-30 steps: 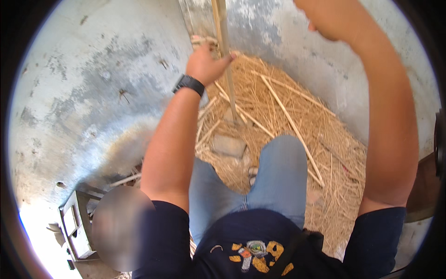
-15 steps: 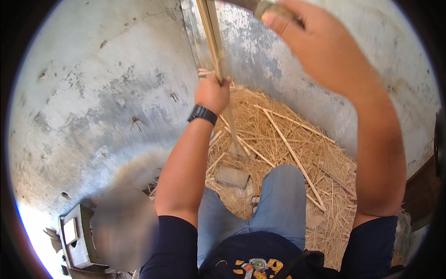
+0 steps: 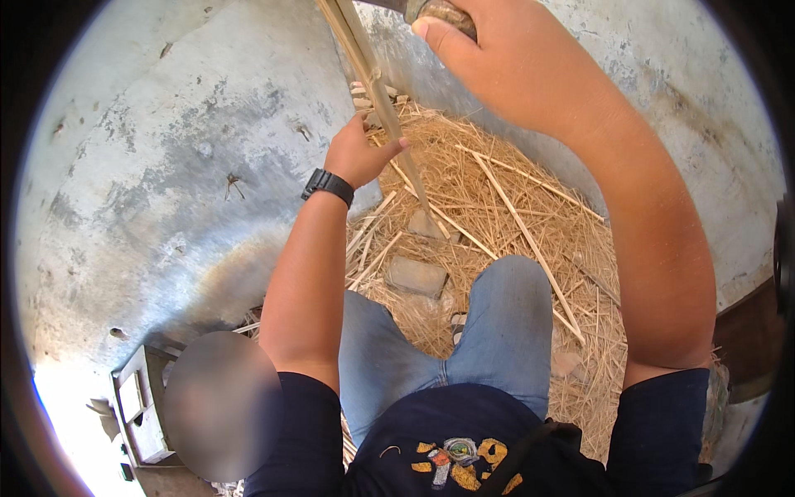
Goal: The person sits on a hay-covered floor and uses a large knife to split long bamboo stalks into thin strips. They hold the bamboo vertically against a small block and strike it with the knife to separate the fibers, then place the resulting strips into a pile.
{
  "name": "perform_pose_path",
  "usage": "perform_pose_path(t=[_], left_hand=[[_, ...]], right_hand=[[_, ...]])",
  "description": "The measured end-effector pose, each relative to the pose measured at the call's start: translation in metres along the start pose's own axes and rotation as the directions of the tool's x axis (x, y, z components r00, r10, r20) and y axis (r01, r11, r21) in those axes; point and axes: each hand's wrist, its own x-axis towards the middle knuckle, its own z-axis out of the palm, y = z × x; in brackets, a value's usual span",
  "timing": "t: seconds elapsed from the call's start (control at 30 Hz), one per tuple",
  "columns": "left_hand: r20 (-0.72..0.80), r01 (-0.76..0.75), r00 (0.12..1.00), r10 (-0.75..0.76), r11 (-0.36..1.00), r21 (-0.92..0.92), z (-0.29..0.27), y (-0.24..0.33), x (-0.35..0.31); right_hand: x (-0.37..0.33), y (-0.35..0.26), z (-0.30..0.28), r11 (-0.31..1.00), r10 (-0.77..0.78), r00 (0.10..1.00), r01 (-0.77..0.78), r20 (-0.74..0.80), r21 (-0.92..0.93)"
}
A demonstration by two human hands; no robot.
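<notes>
A bamboo stick (image 3: 377,87) is steadied upright over a straw heap while a tool is raised above it.

In the head view, the stick is gripped by the left hand (image 3: 358,153), its fingers (image 3: 396,142) curled round the shaft near the middle; the lower end is planted on the concrete floor (image 3: 166,166) at the near edge of the straw pile (image 3: 513,224). A black wristwatch (image 3: 328,184) is worn on that wrist. The right hand (image 3: 489,58) is held high, its fingers closed tightly round a dark wooden handle (image 3: 439,10), whose head is cut off by the picture's top edge. Split strips (image 3: 522,232) and a flat stone (image 3: 416,276) are scattered on the straw beside a knee in blue jeans (image 3: 509,331).
</notes>
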Motion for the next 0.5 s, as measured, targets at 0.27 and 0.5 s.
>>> perform_pose_path(t=[0.27,0.5], left_hand=[[-0.278,-0.019,0.96,-0.004,0.997,-0.08,0.002,0.033,0.025],[-0.438,-0.091,0.889,0.134,0.989,0.118,-0.014,0.064,0.028]], right_hand=[[-0.001,-0.014,-0.015,0.995,0.095,0.995,-0.095,0.0,0.036],[-0.014,-0.004,-0.025,0.986,0.015,0.956,-0.062,-0.293,-0.153]])
